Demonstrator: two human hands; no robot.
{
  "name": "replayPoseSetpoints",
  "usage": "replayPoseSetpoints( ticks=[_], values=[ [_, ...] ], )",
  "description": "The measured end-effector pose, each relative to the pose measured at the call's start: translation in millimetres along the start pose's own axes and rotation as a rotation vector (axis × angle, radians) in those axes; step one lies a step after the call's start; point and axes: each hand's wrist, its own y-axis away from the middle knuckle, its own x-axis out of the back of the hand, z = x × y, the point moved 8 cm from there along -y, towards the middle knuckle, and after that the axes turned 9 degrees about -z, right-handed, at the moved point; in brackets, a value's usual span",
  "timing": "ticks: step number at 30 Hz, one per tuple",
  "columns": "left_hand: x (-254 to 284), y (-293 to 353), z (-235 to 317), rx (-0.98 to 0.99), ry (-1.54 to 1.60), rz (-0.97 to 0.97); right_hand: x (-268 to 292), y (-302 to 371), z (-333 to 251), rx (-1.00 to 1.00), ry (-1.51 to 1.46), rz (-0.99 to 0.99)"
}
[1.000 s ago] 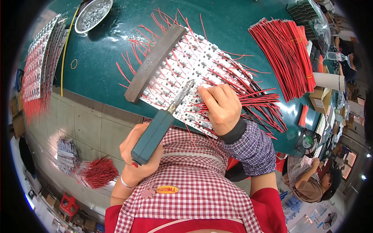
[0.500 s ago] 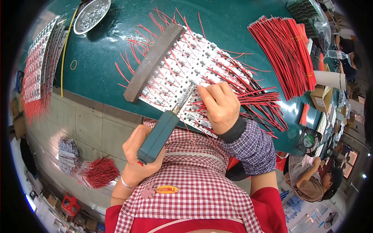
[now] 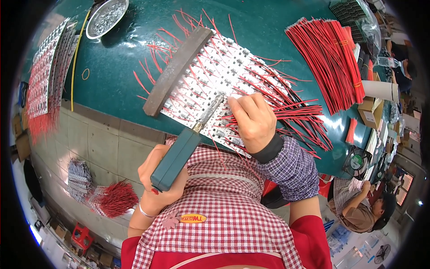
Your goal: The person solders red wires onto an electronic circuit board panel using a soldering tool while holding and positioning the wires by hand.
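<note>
My left hand [image 3: 156, 172] is wrapped round the dark green handle of a soldering iron [image 3: 179, 157]. Its silvery, crusted tip reaches up and right to the middle of a white circuit board panel [image 3: 186, 119]. Close to that tip, my right hand [image 3: 254, 121] is closed, thumb and forefinger pinched low over the panel. A bunch of red wires [image 3: 300, 112] sticks out to the right from under this hand; the pinched ends are hidden. Across the panel's left part lies a heavy dark bar [image 3: 177, 74]. Many thin red wires stand out from the panel's rows.
Bundled red wires [image 3: 322, 67] lie at the right of the green table [image 3: 260, 22]. A metal bowl [image 3: 106, 20] stands at the far left, near stacked wired panels [image 3: 49, 71]. A small black fan [image 3: 356, 161] sits at the right edge. A co-worker [image 3: 363, 206] sits at lower right.
The soldering iron's handle and my left hand have shifted slightly down and left, while the tip remains near my right fingertips. My right hand has barely moved.
</note>
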Motion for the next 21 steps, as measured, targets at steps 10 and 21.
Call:
replayPoseSetpoints(
  ticks=[10,21],
  values=[
    [-3,5,-5,0.029,0.060,-0.015,-1,2,1,0.009,-0.037,0.015],
    [-11,10,-7,0.027,0.010,-0.057,-3,3,1,0.040,-0.086,0.038]
  ],
)
